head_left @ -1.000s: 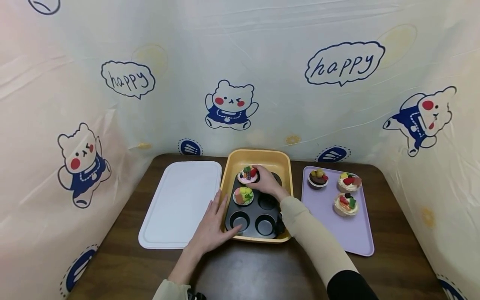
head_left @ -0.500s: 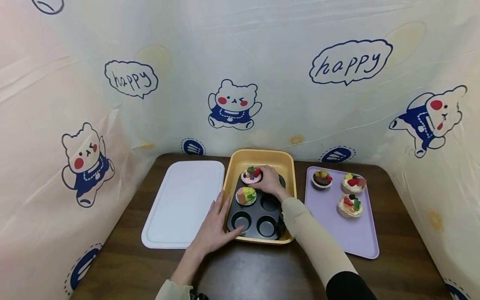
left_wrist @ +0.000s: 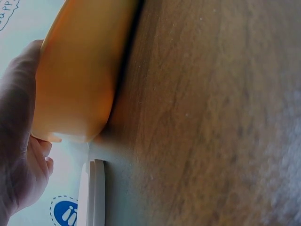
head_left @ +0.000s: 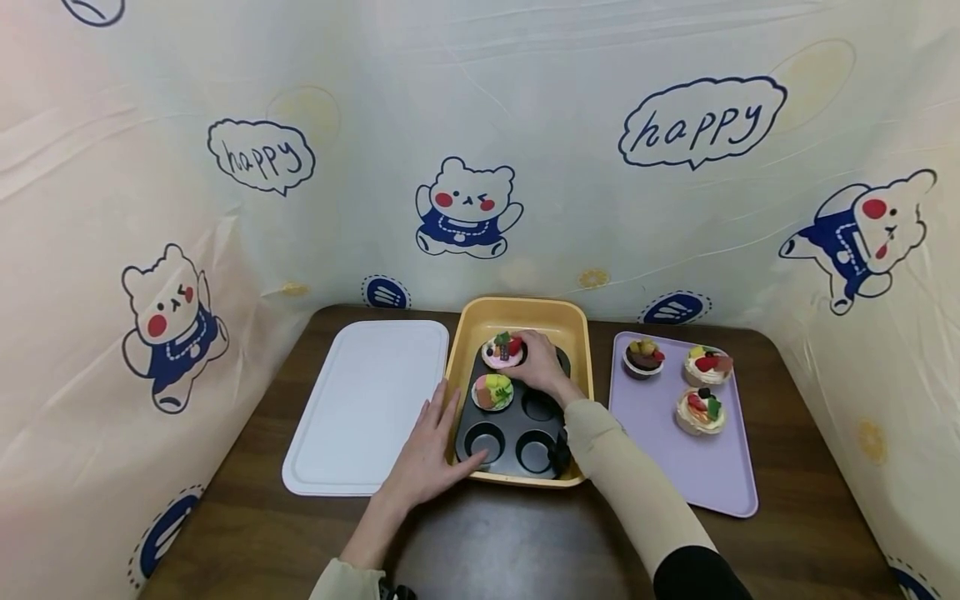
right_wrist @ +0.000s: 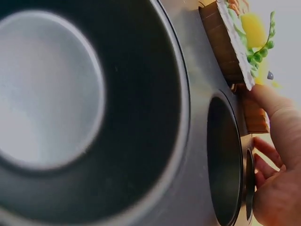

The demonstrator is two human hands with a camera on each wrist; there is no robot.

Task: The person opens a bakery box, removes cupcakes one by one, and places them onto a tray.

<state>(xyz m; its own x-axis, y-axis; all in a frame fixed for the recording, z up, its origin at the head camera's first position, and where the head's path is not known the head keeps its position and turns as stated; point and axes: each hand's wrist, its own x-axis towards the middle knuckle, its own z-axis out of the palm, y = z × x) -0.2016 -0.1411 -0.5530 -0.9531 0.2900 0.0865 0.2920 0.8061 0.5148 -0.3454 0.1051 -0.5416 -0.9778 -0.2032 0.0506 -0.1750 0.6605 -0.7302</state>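
My right hand [head_left: 538, 362] pinches a cupcake [head_left: 500, 351] with pink frosting, a strawberry and a green leaf, at the far left cup of a dark muffin pan [head_left: 510, 423]. Just nearer sits a second cupcake [head_left: 492, 392] with pink and yellow topping; its brown wrapper rises above the pan in the right wrist view. The pan lies inside a yellow tray [head_left: 525, 309]. My left hand [head_left: 426, 457] rests at the tray's near left corner, fingers straight along the side and thumb over the front rim. The left wrist view shows this hand against the tray's outer wall [left_wrist: 75, 80].
A white board [head_left: 367, 408] lies to the left of the yellow tray. On the right, a purple tray [head_left: 675, 471] bears a chocolate cupcake [head_left: 642, 359] and two cream cupcakes [head_left: 701, 412] with fruit. Behind the brown table [head_left: 517, 542] hangs a printed curtain [head_left: 570, 208].
The head view has turned slightly, so everything sits a little further right in it. Both hands keep their places at the cupcake and the yellow tray.
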